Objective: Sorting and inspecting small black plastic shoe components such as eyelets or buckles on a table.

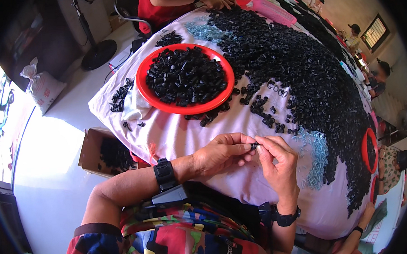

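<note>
My left hand [224, 153] and my right hand [277, 159] meet above the near edge of the cloth-covered table. Between their fingertips is a small black plastic part [254, 146], pinched from both sides; its exact kind is too small to make out. Beyond my hands, a round red basin [144, 94] is heaped with similar black parts [186, 77]. To the right of it spreads a wide pile of black parts [273, 53]. Small light-blue pieces [315, 159] lie in a heap right of my right hand.
More light-blue pieces [204, 31] lie at the far side, near a pink basket [273, 12]. A cardboard box [92, 150] with black parts stands on the floor at left, a tied white sack [45, 88] beyond it. Another person's hands [216, 0] work across the table; others sit at right.
</note>
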`<act>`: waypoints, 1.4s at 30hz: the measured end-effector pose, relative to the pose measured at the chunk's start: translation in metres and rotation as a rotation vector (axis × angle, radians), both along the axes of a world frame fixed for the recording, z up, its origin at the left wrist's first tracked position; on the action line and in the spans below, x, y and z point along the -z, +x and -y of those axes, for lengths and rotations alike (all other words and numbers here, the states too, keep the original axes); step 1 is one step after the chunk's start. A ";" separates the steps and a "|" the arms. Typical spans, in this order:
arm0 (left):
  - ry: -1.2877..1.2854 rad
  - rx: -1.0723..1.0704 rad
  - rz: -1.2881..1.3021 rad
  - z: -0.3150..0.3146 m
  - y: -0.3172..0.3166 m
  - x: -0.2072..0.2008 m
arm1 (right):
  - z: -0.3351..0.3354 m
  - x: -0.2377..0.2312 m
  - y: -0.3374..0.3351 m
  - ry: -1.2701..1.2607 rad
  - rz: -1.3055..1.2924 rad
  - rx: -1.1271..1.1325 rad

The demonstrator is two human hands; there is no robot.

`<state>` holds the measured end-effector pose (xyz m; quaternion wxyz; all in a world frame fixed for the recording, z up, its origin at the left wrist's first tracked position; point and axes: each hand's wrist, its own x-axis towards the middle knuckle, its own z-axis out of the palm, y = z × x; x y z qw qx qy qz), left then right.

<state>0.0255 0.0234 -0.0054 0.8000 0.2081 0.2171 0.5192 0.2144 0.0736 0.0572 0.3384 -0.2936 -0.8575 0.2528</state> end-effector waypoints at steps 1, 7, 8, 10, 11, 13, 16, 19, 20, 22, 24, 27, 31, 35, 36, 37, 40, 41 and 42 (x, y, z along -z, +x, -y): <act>0.007 -0.006 -0.017 0.000 0.001 -0.002 | 0.000 0.001 0.000 0.039 -0.008 -0.011; 0.008 -0.024 -0.054 0.002 -0.003 -0.007 | 0.002 0.001 -0.001 -0.079 -0.073 0.055; 0.007 -0.023 -0.054 0.002 -0.003 -0.006 | 0.002 0.002 0.000 -0.080 -0.072 0.055; 0.052 -0.033 -0.058 0.003 -0.002 -0.004 | 0.001 0.005 0.001 -0.074 -0.102 0.031; 0.052 -0.032 -0.057 0.003 -0.002 -0.003 | 0.001 0.005 0.001 -0.074 -0.101 0.032; 0.090 -0.050 -0.064 0.004 -0.001 0.000 | 0.001 0.005 0.000 -0.073 -0.111 0.016; 0.087 -0.066 -0.141 0.005 -0.001 -0.002 | 0.001 0.002 0.000 -0.078 -0.083 0.029; 0.105 -0.071 -0.162 0.006 -0.001 -0.001 | 0.001 0.003 0.000 -0.060 -0.079 0.031; 0.104 -0.071 -0.162 0.005 -0.002 -0.001 | 0.002 0.003 0.000 -0.061 -0.079 0.031; 0.079 -0.084 -0.183 0.004 -0.003 -0.003 | 0.003 0.003 -0.001 -0.042 -0.116 0.069; 0.088 -0.081 -0.189 0.004 -0.004 -0.002 | 0.002 0.005 0.000 -0.033 -0.100 0.049; 0.128 -0.079 -0.254 0.004 -0.005 -0.003 | 0.002 0.004 -0.001 -0.025 -0.083 0.022; 0.185 -0.088 -0.324 0.003 -0.005 0.000 | 0.001 0.004 -0.001 -0.012 -0.070 0.005; 0.194 -0.095 -0.361 0.003 -0.004 0.002 | 0.001 0.005 -0.002 -0.029 -0.065 -0.016; 0.199 -0.093 -0.385 0.003 -0.005 0.000 | 0.003 0.003 -0.003 -0.065 -0.075 0.013; 0.203 -0.091 -0.410 0.004 -0.005 -0.001 | 0.004 0.002 -0.003 -0.100 -0.085 0.043; 0.201 -0.093 -0.388 0.003 -0.005 0.001 | 0.002 0.004 -0.001 -0.110 -0.105 0.020; 0.201 -0.093 -0.388 0.003 -0.004 0.002 | 0.002 0.004 -0.001 -0.110 -0.105 0.020; 0.198 -0.101 -0.369 0.002 -0.004 0.003 | 0.001 0.004 -0.002 -0.106 -0.094 0.009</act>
